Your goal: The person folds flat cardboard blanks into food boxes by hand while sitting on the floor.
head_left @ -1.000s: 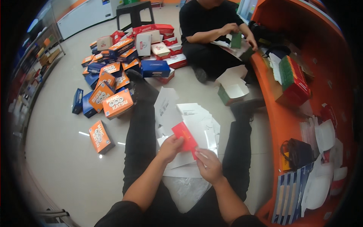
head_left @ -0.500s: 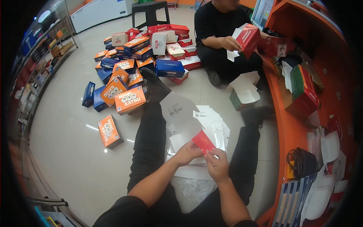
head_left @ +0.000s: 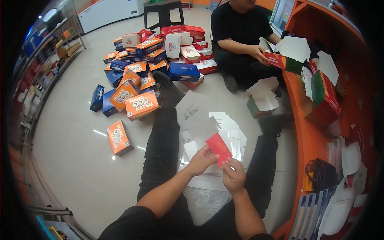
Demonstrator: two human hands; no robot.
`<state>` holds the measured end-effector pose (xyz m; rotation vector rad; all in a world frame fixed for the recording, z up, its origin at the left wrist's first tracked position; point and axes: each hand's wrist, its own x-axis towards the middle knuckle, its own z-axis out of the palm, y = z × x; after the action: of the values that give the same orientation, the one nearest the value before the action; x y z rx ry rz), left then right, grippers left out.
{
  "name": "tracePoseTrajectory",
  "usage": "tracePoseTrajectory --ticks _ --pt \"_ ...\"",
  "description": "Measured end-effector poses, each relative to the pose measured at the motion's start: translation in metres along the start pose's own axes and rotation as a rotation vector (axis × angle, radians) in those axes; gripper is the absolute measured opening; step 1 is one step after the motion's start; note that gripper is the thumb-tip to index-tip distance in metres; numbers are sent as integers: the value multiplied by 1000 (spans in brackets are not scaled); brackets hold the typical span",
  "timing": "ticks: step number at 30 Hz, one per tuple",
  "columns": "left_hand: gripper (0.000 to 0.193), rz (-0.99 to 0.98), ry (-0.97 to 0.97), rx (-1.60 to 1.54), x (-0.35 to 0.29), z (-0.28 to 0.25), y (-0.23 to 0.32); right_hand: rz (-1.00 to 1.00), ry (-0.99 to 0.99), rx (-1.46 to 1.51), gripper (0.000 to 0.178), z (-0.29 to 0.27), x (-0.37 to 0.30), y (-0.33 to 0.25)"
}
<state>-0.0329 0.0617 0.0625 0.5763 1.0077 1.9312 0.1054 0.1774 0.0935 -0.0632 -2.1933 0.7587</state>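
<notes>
Between my outstretched legs, my left hand [head_left: 203, 160] and my right hand [head_left: 233, 175] both pinch a small red cardboard piece [head_left: 219, 148]. The left fingers grip its left edge, and the right thumb and fingers hold its lower right corner. Beneath it, white flat cardboard blanks [head_left: 228, 124] lie in a loose stack on the floor. A larger grey-white sheet [head_left: 195, 114] leans up beside my left leg. Crumpled clear plastic [head_left: 208, 200] lies close to my lap.
Folded orange and blue boxes [head_left: 142, 104] are heaped to the left, with red and white boxes [head_left: 196, 52] behind. A co-worker [head_left: 242, 38] sits at far right handling a red-green box [head_left: 285, 62]. Along the right stands an orange shelf [head_left: 294, 94]; an open box [head_left: 264, 102] sits near my right foot.
My hands still hold the red piece, which shows a little more of its face. The co-worker has lowered a red box toward the shelf and its white flap stands open.
</notes>
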Motion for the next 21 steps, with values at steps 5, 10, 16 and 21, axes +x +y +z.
tracePoseTrajectory --ticks 5,10,16,21 --pt "47 43 16 -7 -3 -1 -7 18 25 8 28 0 -1 -1" --pt "45 101 -30 2 -3 10 -1 30 53 -10 26 -9 6 -6" --pt "44 163 -27 110 -26 51 47 -105 67 -4 25 -43 29 -37" --pt "45 179 18 157 -49 92 93 -92 37 -13 25 -74 66 -84"
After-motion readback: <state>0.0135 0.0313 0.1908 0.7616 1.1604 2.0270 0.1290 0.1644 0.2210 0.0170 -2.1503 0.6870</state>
